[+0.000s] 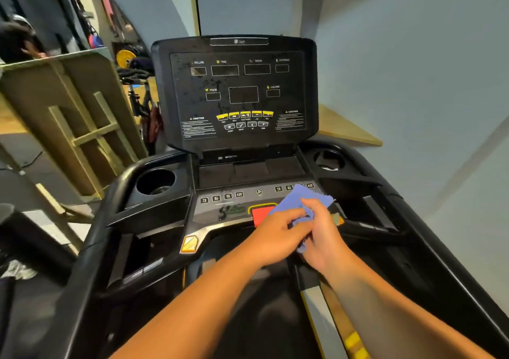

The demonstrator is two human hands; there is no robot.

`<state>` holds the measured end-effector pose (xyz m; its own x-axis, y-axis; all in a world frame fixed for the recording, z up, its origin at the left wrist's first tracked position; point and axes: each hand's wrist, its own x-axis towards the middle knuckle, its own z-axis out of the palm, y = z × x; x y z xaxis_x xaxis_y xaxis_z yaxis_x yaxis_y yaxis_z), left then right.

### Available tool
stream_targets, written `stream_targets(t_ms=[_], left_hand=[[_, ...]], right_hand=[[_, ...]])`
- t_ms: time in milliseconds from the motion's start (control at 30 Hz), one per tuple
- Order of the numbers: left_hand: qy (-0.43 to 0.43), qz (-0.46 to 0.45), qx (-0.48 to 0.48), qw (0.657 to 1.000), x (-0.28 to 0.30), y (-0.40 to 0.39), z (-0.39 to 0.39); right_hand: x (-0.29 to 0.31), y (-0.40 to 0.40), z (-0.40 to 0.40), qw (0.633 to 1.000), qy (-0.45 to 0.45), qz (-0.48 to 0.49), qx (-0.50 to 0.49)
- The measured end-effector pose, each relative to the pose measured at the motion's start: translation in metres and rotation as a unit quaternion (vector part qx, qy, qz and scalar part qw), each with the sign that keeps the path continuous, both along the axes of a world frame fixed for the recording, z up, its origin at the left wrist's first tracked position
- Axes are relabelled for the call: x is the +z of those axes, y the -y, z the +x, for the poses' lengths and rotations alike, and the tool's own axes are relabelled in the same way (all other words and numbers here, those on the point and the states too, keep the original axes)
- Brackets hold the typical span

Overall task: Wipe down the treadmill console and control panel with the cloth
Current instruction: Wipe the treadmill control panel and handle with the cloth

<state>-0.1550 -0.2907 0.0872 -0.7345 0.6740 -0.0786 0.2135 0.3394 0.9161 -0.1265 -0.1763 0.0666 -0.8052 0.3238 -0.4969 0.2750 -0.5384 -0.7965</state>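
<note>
Both bare forearms reaching in from near edge. Left hand (278, 237) and right hand (321, 229) both pinching crumpled lavender-blue cloth (300, 204), fingers curled into its folds.

Cloth lying over right half of grey lower control panel (228, 207), partly covering red stop button (260, 214); long axis running near-left to far-right, far corner pointing toward right number keys.

Judging: regathering cloth, wiping barely begun. Next move calling for a flat pad pressed across panel, then up to spotted black upright console screen (237, 91).

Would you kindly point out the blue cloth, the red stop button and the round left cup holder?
blue cloth (305, 197): head view, on its upper spread part.
red stop button (260, 214): head view, on its uncovered left face.
round left cup holder (155, 181): head view, on its dark inside.
</note>
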Motion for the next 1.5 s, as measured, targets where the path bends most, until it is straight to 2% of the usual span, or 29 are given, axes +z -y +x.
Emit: stream_targets(t_ms=[100, 167, 200, 300, 367, 433, 467, 533, 567, 633, 700, 800, 967, 1100, 1167, 1267, 1333, 1400, 1433, 1500], left_hand=[[0.023, 0.040, 0.037, 0.998, -0.007, 0.014, -0.004], [0.000, 0.053, 0.104, 0.993, -0.019, 0.029, -0.012], [-0.029, 0.051, 0.139, 0.989, -0.028, 0.039, -0.018], [-0.153, -0.016, 0.261, 0.953, -0.054, 0.079, -0.033], [-0.214, -0.058, 0.348, 0.911, -0.066, 0.109, -0.038], [-0.216, -0.082, 0.420, 0.878, -0.076, 0.134, -0.040], [-0.205, -0.093, 0.446, 0.866, -0.081, 0.143, -0.040], [-0.181, -0.112, 0.474, 0.854, -0.092, 0.157, -0.043], [-0.167, -0.121, 0.477, 0.854, -0.098, 0.161, -0.045], [-0.141, -0.145, 0.469, 0.860, -0.108, 0.166, -0.047], [-0.136, -0.200, 0.451, 0.859, -0.115, 0.170, -0.048], [-0.146, -0.267, 0.435, 0.847, -0.117, 0.176, -0.047], [-0.141, -0.260, 0.436, 0.850, -0.118, 0.182, -0.045], [-0.156, -0.258, 0.439, 0.846, -0.123, 0.184, -0.044], [-0.152, -0.266, 0.436, 0.846, -0.125, 0.185, -0.045], [-0.151, -0.269, 0.435, 0.846, -0.127, 0.185, -0.047], [-0.154, -0.272, 0.434, 0.845, -0.128, 0.185, -0.048], [-0.159, -0.271, 0.433, 0.845, -0.130, 0.186, -0.048], [-0.163, -0.268, 0.434, 0.845, -0.131, 0.186, -0.047], [-0.172, -0.262, 0.438, 0.843, -0.131, 0.185, -0.047]], right_hand=[[0.006, -0.005, -0.006, 1.000, -0.007, -0.020, -0.009], [0.009, -0.016, -0.013, 0.999, -0.002, 0.026, -0.046], [0.015, -0.020, -0.017, 0.996, 0.002, 0.062, -0.066], [0.030, -0.029, -0.026, 0.993, 0.000, 0.063, -0.095], [0.033, -0.035, -0.034, 0.975, -0.018, 0.194, -0.104], [0.028, -0.043, -0.044, 0.928, -0.043, 0.359, -0.094], [0.020, -0.048, -0.051, 0.885, -0.062, 0.457, -0.069], [-0.007, -0.056, -0.067, 0.761, -0.063, 0.645, 0.019], [-0.023, -0.054, -0.072, 0.722, -0.034, 0.688, 0.066], [-0.055, -0.039, -0.078, 0.687, 0.050, 0.709, 0.147], [-0.073, -0.016, -0.079, 0.644, 0.070, 0.745, 0.162], [-0.077, 0.023, -0.086, 0.618, 0.026, 0.767, 0.172], [-0.075, 0.097, -0.105, 0.569, -0.040, 0.782, 0.250], [-0.091, 0.117, -0.093, 0.488, -0.143, 0.805, 0.306], [-0.098, 0.101, -0.087, 0.477, -0.155, 0.815, 0.290], [-0.093, 0.080, -0.083, 0.488, -0.077, 0.834, 0.245], [-0.087, 0.090, -0.091, 0.514, -0.031, 0.831, 0.209], [-0.084, 0.111, -0.102, 0.563, -0.037, 0.803, 0.191], [-0.084, 0.121, -0.106, 0.566, -0.060, 0.798, 0.200], [-0.088, 0.130, -0.107, 0.530, -0.114, 0.801, 0.254]])
